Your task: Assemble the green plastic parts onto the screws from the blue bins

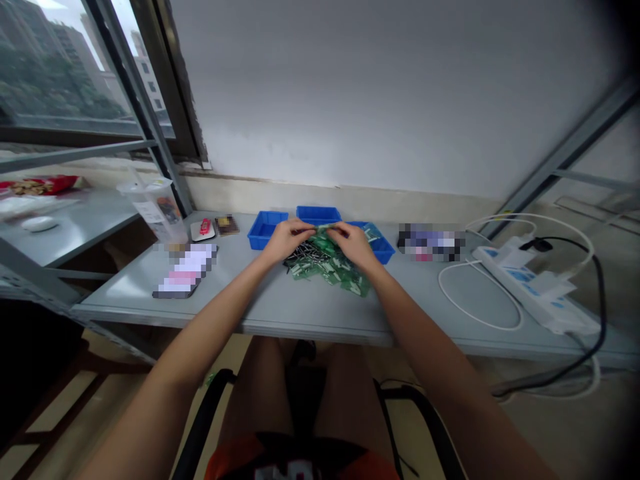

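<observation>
My left hand [289, 239] and my right hand [351, 241] are close together above a pile, fingertips pinched on a small green plastic packet [324, 228] held between them. Under them lies a heap of similar green packets [345, 275] with pale labels or contents. Against its left side is a bunch of thin dark metal pieces, like screws or pins [309, 253]. Behind my hands stand a left blue tray [260, 233], a middle blue tray [319, 214] and a right blue tray [384, 252]. Green packets show in the right tray, which my right hand partly hides.
On the left are a phone [187, 270], a lidded plastic cup [159, 212] and a small white dish-like item with a red object [203, 230]. A blurred item [431, 243], a white power strip [537, 287] and loose cables [480, 327] lie right. A wall rises behind.
</observation>
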`<state>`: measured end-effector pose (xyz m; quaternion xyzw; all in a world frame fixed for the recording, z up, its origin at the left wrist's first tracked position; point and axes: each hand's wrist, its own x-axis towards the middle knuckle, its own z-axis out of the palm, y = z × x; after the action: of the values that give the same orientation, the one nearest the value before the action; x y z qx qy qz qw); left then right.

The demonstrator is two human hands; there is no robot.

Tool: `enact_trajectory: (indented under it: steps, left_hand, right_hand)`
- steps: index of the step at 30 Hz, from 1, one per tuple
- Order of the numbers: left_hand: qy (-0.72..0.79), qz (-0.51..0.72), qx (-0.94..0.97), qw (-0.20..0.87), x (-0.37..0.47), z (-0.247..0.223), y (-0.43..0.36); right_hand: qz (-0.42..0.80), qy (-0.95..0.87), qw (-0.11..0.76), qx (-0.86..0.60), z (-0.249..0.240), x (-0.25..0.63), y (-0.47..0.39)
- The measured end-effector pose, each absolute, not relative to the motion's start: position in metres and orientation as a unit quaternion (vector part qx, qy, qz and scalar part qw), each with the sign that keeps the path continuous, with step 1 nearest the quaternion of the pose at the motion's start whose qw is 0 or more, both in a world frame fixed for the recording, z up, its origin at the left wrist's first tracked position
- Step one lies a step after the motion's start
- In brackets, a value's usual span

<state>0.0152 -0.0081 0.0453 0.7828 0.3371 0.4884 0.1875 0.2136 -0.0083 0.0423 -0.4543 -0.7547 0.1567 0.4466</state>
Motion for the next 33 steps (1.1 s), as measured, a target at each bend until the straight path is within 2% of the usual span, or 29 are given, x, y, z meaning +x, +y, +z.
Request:
enact_trajectory:
  steps: [4,7,10,18,23,28,30,33]
  left_hand:
    - [0.355,0.481,0.757,0.265,0.015,0.046,-0.009]
    - [0.349,0.494,0.724,0.332,0.015,0.05,-0.01]
    - [0.334,0.517,0.694,0.375,0.017,0.05,-0.009]
    - [0.329,0.524,0.698,0.36,0.02,0.04,-0.002]
    - [0.302,0.498,0.75,0.313,0.025,0.044,-0.011]
    - [0.337,0.552,0.714,0.269,0.027,0.041,-0.006]
    - [0.345,0.557,0.704,0.273,0.024,0.039,-0.002]
    - [0.336,0.502,0.737,0.301,0.019,0.038,0.002]
  right_hand:
    - [0.338,-0.704,0.474,-0.407,0.043,0.212,-0.01]
    - [0.387,-0.674,0.509,-0.371,0.045,0.21,-0.011]
    - [0.368,-0.679,0.521,-0.364,0.047,0.209,-0.013]
    - [0.153,-0.774,0.47,-0.396,0.04,0.203,-0.015]
    - [0.242,-0.775,0.444,-0.379,0.041,0.197,-0.019]
    - [0.335,-0.717,0.486,-0.371,0.038,0.198,-0.013]
    - [0.361,-0.704,0.494,-0.36,0.038,0.199,-0.011]
    - [0.385,-0.699,0.488,-0.354,0.039,0.202,-0.011]
